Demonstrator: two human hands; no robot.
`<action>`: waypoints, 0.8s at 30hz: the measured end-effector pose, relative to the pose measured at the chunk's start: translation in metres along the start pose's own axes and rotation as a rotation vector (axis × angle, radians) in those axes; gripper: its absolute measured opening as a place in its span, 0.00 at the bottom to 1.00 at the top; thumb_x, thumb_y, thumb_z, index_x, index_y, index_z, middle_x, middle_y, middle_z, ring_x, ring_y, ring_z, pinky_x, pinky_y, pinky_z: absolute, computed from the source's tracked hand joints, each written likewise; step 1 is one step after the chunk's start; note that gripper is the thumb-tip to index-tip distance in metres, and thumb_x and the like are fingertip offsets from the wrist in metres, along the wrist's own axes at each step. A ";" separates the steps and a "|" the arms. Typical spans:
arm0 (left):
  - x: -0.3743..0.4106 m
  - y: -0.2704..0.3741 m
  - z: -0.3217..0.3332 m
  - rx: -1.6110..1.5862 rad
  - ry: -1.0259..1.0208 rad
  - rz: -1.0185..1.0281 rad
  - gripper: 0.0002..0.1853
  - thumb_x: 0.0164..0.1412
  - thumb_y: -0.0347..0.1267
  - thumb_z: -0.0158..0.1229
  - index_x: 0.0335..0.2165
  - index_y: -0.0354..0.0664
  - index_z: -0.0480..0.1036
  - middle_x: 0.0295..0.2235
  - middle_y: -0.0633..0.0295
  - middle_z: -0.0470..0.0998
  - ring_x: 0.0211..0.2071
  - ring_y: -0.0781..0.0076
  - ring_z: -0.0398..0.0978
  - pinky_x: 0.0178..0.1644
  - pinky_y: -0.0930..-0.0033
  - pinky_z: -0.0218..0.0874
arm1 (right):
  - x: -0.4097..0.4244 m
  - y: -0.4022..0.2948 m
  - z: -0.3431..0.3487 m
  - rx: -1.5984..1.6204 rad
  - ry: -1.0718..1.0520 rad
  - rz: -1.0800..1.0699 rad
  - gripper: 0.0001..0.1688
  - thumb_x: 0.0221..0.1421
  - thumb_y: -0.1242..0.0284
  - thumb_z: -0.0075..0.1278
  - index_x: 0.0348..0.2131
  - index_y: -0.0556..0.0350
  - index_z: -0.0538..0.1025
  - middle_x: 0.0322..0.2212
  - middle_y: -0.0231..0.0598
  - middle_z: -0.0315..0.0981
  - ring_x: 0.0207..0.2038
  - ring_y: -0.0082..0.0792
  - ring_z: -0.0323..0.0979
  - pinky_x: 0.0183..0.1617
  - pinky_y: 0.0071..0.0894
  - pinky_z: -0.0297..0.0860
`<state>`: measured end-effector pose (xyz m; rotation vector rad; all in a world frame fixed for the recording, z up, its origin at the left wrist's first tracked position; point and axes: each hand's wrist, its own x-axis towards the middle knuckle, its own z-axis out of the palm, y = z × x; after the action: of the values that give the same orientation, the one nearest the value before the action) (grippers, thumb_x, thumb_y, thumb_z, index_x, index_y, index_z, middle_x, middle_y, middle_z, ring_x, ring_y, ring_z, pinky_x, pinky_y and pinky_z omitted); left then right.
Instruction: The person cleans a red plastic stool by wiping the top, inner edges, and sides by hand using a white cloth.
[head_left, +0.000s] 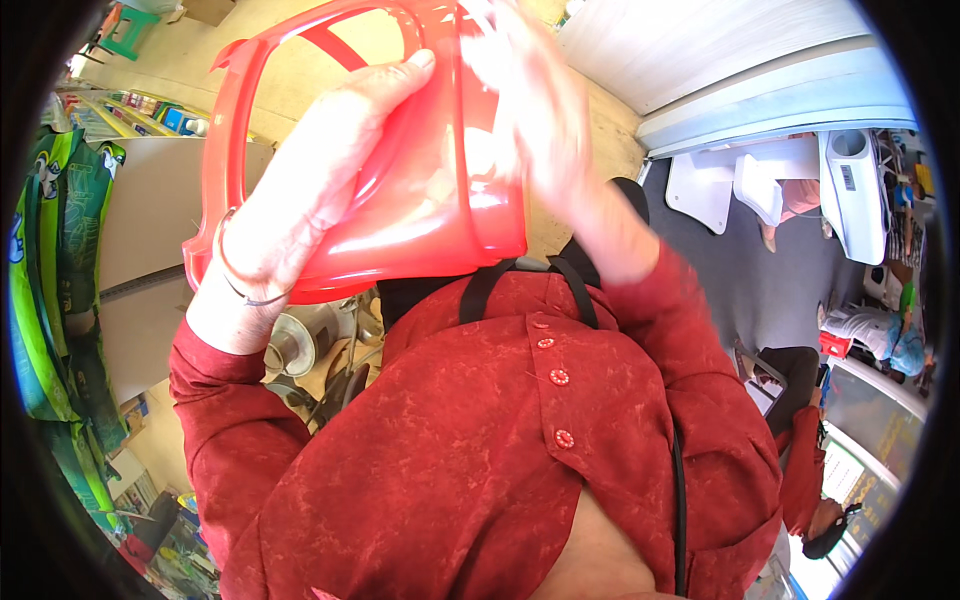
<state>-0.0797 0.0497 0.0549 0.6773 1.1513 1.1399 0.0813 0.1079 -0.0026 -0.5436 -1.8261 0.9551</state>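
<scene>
A red glossy plastic stool (420, 217) is tilted on its side in front of my chest, its open leg frame toward the left. My left hand (330, 142) grips it from the left, with the thumb laid over the inner edge and a thin bracelet at the wrist. Blurred and overexposed, my right hand (544, 127) is at the stool's right side. Glare hides its fingertips, so I cannot tell whether it touches the stool or holds something.
Green printed bags (67, 225) hang beside shelving at the left. Below the stool a metal spool-like part (304, 341) shows near the floor. White panels (697, 187) stand on the right, with a seated person (802, 420) and another person (877, 337) beyond. A green stool (129, 31) is far left.
</scene>
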 end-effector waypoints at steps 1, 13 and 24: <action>0.001 0.001 0.004 -0.006 -0.025 -0.014 0.15 0.59 0.37 0.52 0.38 0.35 0.71 0.35 0.62 0.74 0.37 0.79 0.70 0.44 0.76 0.61 | 0.025 0.015 -0.004 0.172 0.099 0.200 0.21 0.60 0.64 0.40 0.44 0.64 0.70 0.38 0.41 0.62 0.35 0.26 0.56 0.37 0.22 0.57; 0.025 -0.022 -0.047 0.011 -0.279 -0.041 0.20 0.63 0.29 0.40 0.52 0.36 0.61 0.53 0.56 0.62 0.56 0.68 0.58 0.60 0.69 0.46 | -0.117 0.052 0.019 0.833 0.261 0.988 0.32 0.64 0.56 0.29 0.56 0.65 0.56 0.53 0.43 0.58 0.53 0.30 0.60 0.57 0.30 0.57; -0.022 0.002 0.028 0.183 -0.150 -0.134 0.23 0.63 0.44 0.43 0.46 0.36 0.68 0.43 0.63 0.72 0.43 0.79 0.68 0.50 0.75 0.56 | 0.033 0.059 -0.040 0.269 0.097 0.439 0.26 0.59 0.56 0.38 0.39 0.63 0.71 0.32 0.37 0.72 0.23 0.22 0.69 0.32 0.22 0.66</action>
<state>-0.0542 0.0333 0.0730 0.7999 1.1634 0.8632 0.1002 0.1815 -0.0231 -0.8230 -1.4856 1.4174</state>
